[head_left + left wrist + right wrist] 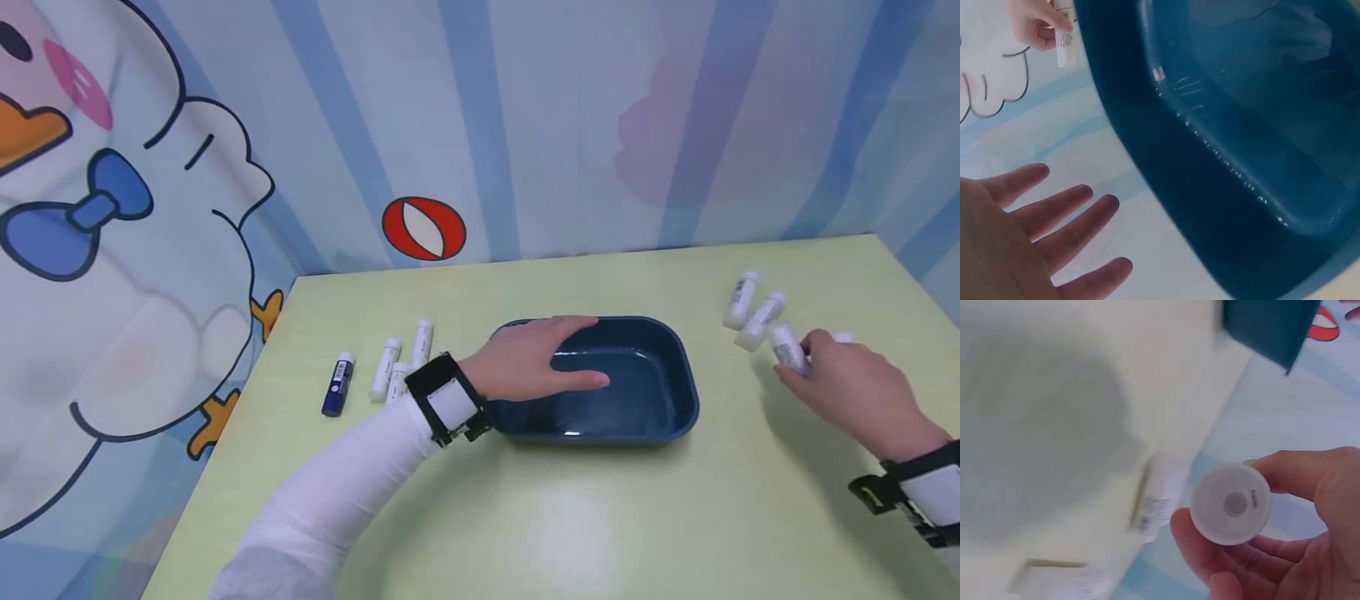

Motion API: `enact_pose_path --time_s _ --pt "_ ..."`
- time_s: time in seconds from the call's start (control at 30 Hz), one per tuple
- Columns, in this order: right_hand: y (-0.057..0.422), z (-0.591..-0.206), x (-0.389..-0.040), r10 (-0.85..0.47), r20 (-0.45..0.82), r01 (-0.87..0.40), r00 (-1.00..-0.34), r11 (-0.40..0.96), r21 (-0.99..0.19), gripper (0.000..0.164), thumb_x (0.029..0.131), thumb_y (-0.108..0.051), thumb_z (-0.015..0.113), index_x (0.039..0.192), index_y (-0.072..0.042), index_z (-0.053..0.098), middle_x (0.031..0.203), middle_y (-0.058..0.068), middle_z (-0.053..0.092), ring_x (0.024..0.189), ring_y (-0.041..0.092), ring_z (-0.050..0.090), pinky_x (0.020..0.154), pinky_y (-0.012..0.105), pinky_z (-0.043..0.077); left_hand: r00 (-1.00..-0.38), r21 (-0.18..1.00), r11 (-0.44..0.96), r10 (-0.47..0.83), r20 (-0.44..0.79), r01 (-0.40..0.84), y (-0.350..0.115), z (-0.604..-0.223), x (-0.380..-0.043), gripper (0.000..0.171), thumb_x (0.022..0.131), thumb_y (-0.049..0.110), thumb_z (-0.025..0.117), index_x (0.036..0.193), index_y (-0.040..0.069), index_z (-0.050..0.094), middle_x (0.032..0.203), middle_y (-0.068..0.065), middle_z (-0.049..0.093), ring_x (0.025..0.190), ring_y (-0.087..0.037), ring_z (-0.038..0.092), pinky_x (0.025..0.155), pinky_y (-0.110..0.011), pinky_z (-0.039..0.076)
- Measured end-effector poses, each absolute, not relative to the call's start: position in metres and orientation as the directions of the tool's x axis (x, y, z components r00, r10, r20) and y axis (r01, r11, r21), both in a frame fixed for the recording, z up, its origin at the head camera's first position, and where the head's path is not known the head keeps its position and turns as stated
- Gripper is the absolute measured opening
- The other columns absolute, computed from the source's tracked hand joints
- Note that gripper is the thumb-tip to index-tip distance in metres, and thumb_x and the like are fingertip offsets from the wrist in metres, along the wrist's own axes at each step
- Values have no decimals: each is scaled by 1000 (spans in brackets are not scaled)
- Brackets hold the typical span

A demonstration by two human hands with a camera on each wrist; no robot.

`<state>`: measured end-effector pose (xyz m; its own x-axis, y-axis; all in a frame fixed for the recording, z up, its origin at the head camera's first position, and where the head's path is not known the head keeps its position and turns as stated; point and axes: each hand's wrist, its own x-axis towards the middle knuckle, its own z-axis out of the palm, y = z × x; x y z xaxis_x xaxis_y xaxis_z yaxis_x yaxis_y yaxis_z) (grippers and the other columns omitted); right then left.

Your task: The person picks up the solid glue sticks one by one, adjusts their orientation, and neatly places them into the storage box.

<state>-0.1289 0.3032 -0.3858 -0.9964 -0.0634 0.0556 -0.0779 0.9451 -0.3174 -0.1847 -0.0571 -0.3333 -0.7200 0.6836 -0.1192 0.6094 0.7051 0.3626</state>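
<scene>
My left hand (536, 358) is over the left part of a dark blue rectangular tray (678, 417), thumb and fingers spread, holding nothing. In the left wrist view those fingers (1079, 234) appear beside the tray's wall. My right hand (862, 387) pinches a white glue stick (787, 347) above the table to the right of the tray. The right wrist view shows its round end (1230, 503) between thumb and fingers. Two more white glue sticks lie just beyond it, one (741, 298) beside the other (761, 321). Another white piece (843, 337) is mostly hidden behind the right hand.
Left of the tray, several white glue sticks (385, 369) lie close together, one partly covered by the left wrist. A dark blue glue stick (339, 385) with a white cap lies farther left. The pale table (570, 517) meets a printed cloth backdrop (570, 125).
</scene>
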Motion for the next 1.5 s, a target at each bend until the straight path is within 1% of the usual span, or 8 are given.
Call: enact_pose_path --time_s 0.17,0.27,0.4,0.6,0.87,1.13,1.4,1.5 --pt "284 -374 -126 -97 126 -131 -987 945 -300 41 88 -20 67 97 15 49 59 9 49 46 19 42 39 33 32 -811 385 760 583 -49 523 -77 -329 -188 75 90 65 52 147 18 41 140 -2 53 124 -15 52 92 -35 47" --pt "275 -367 -125 -118 197 -169 -973 948 -269 40 87 -24 70 96 11 53 56 4 48 43 17 41 37 33 30 -884 360 822 467 18 441 -93 -331 -192 69 91 62 54 140 14 48 124 -5 64 96 -15 65 68 -30 52" --pt "265 -360 -123 -154 275 -221 -949 948 -229 37 83 -27 72 94 5 56 53 -1 45 41 15 38 35 33 28 -942 332 886 334 24 322 -116 -340 -195 66 90 59 57 134 10 50 102 -6 69 63 -13 60 49 -28 45" --pt "248 -353 -123 -214 295 -292 -931 923 -251 34 85 -25 71 96 4 56 53 -3 44 41 13 37 37 32 26 -974 423 894 207 -97 148 -135 -360 -196 70 90 60 57 135 9 43 85 -2 64 60 -15 57 50 -29 44" --pt "220 -341 -130 -225 168 -272 -960 894 -356 37 90 -23 68 103 8 54 58 2 50 46 16 44 42 33 33 -959 481 877 139 -248 2 -139 -375 -196 69 88 62 57 132 10 47 92 -5 65 74 -19 59 60 -31 46" --pt "193 -351 -138 -295 116 -317 -948 870 -378 34 88 -15 70 96 11 49 61 7 51 47 16 48 43 31 39 -905 648 760 237 -354 -54 -139 -391 -190 44 95 49 57 95 6 64 70 -6 65 65 -22 66 64 -30 46" --pt "175 -359 -153 -303 12 -286 -953 883 -371 28 83 -9 75 86 9 53 67 10 54 55 20 54 48 32 46 -903 699 714 282 -326 -30 -137 -395 -186 32 97 28 58 73 7 60 59 -5 64 49 -20 63 51 -24 42" --pt "167 -362 -157 -302 -34 -272 -953 897 -347 34 81 -6 75 95 14 51 72 16 57 58 22 58 50 34 50 -909 708 705 265 -322 -46 -136 -395 -186 32 96 23 58 68 7 57 56 -3 61 42 -15 55 45 -23 40"
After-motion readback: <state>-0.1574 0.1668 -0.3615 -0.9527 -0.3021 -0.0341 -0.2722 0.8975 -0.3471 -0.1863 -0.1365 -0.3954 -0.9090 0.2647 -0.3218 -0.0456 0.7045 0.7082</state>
